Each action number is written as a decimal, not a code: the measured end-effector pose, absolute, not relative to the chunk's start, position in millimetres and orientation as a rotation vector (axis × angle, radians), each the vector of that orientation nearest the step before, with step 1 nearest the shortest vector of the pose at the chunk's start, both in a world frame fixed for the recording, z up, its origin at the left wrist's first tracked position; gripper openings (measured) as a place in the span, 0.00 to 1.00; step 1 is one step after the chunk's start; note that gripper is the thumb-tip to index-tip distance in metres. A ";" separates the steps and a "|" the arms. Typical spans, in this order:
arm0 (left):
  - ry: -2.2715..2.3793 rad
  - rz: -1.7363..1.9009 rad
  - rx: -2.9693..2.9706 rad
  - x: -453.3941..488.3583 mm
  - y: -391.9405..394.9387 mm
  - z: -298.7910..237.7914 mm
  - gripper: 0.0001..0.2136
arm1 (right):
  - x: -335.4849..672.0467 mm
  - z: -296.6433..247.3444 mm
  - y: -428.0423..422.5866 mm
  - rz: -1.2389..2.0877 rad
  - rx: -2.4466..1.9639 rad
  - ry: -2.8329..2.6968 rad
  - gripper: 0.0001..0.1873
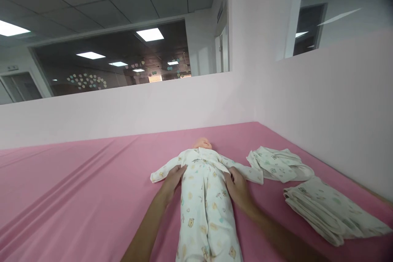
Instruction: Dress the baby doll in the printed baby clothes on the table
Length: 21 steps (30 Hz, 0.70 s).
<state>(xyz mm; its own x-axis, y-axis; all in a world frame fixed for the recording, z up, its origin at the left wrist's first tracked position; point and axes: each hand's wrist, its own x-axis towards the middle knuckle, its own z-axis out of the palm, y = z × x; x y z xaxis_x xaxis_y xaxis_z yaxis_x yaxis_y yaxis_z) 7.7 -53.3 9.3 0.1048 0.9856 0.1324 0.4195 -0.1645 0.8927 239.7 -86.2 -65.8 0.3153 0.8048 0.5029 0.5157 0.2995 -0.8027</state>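
Observation:
A baby doll [203,143] lies on its back, its head away from me. It wears a white printed long-sleeved top [172,168] and matching baby trousers [192,200]. The sleeves spread out to both sides. At the left side of the waist, my left hand [175,177] has its fingers closed on the trousers' edge. Opposite it, my right hand [237,186] pinches the trousers near the waist, close to the top's hem. Some fingertips of both hands are hidden by the cloth.
A pink sheet [92,196] covers the surface. To the right lie a loosely folded printed cloth [279,164] and a neatly folded one [331,208]. White walls [138,106] with windows border the far and right sides.

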 end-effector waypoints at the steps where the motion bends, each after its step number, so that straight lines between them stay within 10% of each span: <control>1: 1.426 1.014 1.705 4.1 -51.6 7.5 0.18 | 238.0 -67.6 -89.9 0.266 -1.329 -1.403 0.14; 6: 1.604 1.083 1.903 -15.7 -50.2 2.4 0.05 | 246.2 -80.4 -98.0 0.038 -1.339 -1.582 0.14; 16: 1.934 0.691 2.432 -30.0 -108.2 -10.9 0.11 | 263.4 -78.5 -110.2 -0.193 -1.470 -1.720 0.02; 21: 1.630 0.901 2.410 3.6 -91.4 19.2 0.06 | 240.8 -42.6 -88.5 -0.242 -1.426 -1.747 0.13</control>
